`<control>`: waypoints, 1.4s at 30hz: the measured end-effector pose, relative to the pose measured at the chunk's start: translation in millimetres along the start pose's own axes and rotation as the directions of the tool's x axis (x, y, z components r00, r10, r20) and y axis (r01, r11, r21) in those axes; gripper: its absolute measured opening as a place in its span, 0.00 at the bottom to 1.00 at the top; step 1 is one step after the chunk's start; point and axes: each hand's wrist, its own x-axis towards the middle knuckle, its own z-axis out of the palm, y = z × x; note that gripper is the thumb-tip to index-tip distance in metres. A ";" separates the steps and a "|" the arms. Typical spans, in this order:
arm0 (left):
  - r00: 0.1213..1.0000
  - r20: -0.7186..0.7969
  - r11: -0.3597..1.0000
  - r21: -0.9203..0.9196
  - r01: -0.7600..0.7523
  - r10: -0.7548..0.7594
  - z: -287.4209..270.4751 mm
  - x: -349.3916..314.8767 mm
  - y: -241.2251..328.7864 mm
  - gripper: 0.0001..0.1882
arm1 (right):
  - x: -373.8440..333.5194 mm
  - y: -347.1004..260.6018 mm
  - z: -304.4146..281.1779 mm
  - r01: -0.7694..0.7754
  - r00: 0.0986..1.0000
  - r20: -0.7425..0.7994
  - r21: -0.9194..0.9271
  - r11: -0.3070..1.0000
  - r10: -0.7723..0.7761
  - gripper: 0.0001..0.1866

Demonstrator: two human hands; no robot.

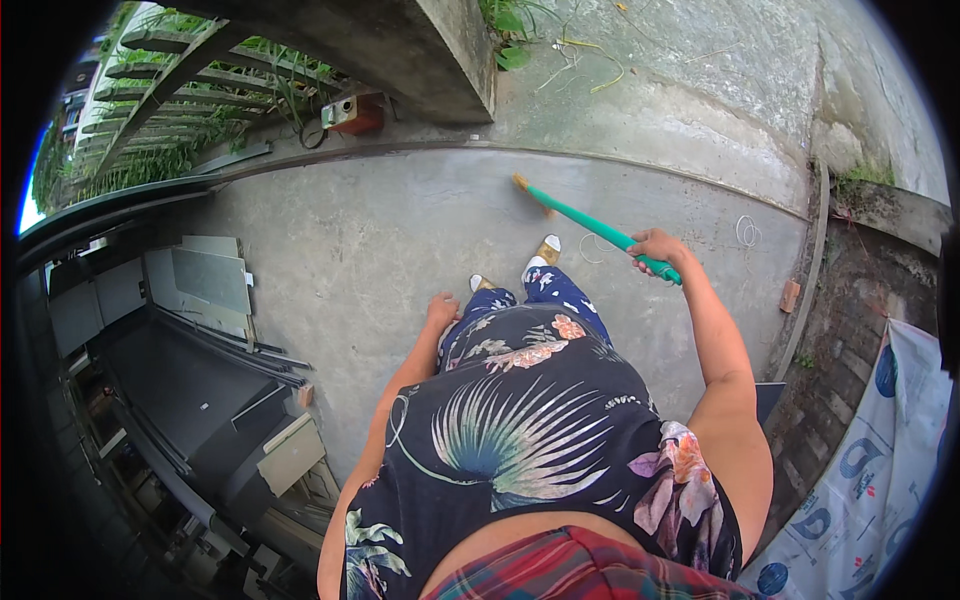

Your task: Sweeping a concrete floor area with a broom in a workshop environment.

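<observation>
Grey concrete yard floor (380, 260) beneath me, bounded at 12 o'clock by a concrete wall (400, 50), with stacked metal sheets (205, 275) at 9 o'clock and a printed tarpaulin (870, 470) at 4 o'clock. My broom (590, 226), green-handled, runs from 2 o'clock toward 12, bristles on the floor. I judge it light and stiff, best gripped high on the smooth handle. My right hand (655, 250) is closed around that handle. My left hand (440, 308) hangs loosely curled at my hip, holding nothing.

Open concrete floor (380, 250) ahead — stacked panels (210, 275) left
</observation>
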 end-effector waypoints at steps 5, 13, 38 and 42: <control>0.998 0.005 0.998 0.025 -0.059 0.058 3.6 7.6 67.4 0.21 | 42.7 4.8 -32.7 0.031 0.958 -0.269 -0.240 0.970 -0.097 0.11; 0.959 0.173 0.930 0.255 -0.264 0.224 24.5 29.3 114.9 0.20 | 46.9 142.0 47.5 0.052 0.727 -0.660 -0.222 0.974 -0.189 0.26; 0.874 0.421 0.611 0.634 -0.474 0.241 -65.7 82.9 180.2 0.23 | 114.3 82.7 180.8 0.205 0.975 -0.126 0.833 -0.513 0.185 0.04; 0.884 0.409 0.594 0.661 -0.458 0.227 -84.9 86.6 164.1 0.23 | 121.6 -28.0 178.6 0.296 0.927 -0.335 0.929 -0.220 -0.169 0.07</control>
